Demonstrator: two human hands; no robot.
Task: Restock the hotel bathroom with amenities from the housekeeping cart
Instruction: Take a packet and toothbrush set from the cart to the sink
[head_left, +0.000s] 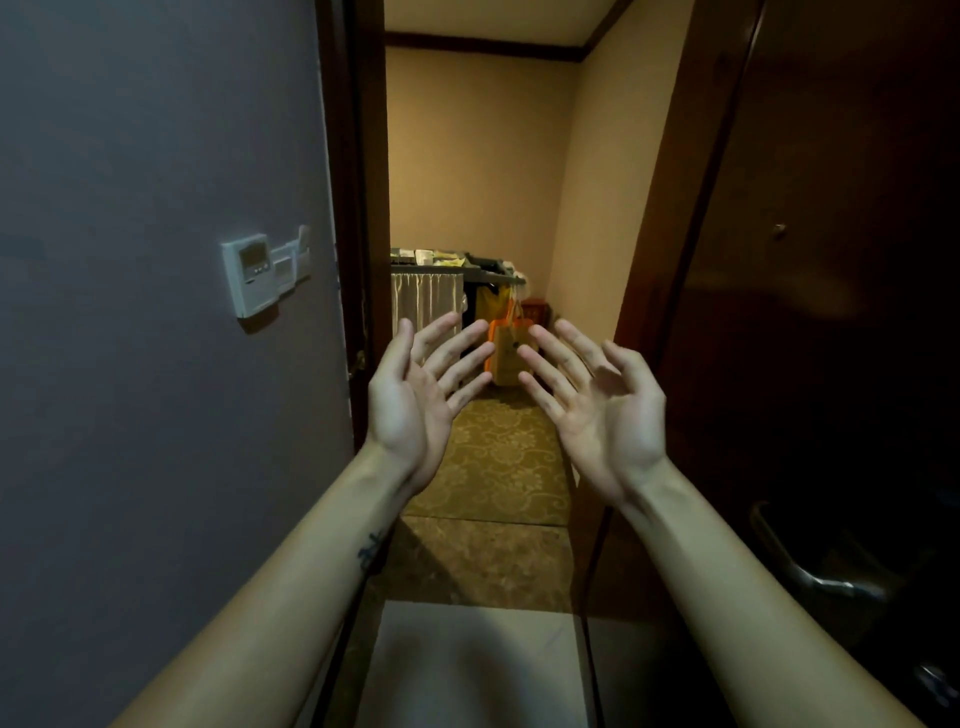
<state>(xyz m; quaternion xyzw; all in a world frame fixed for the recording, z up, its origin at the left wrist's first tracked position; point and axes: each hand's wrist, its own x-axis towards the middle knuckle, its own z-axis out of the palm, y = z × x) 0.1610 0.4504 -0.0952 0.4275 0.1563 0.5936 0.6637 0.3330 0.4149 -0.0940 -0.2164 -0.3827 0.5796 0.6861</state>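
Ahead, empty spread hands (511, 400), perhaps facing the housekeeping cart (447, 280).

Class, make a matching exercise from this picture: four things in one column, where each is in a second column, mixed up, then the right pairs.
Things:
1. wall panel
2. cart
3. orange bag
4. door handle

Places:
A. on the dark door at right
B. on the grey wall at left
C. hanging at the cart's side
D. beyond the doorway, against the far wall

Pairs: 1-B, 2-D, 3-C, 4-A
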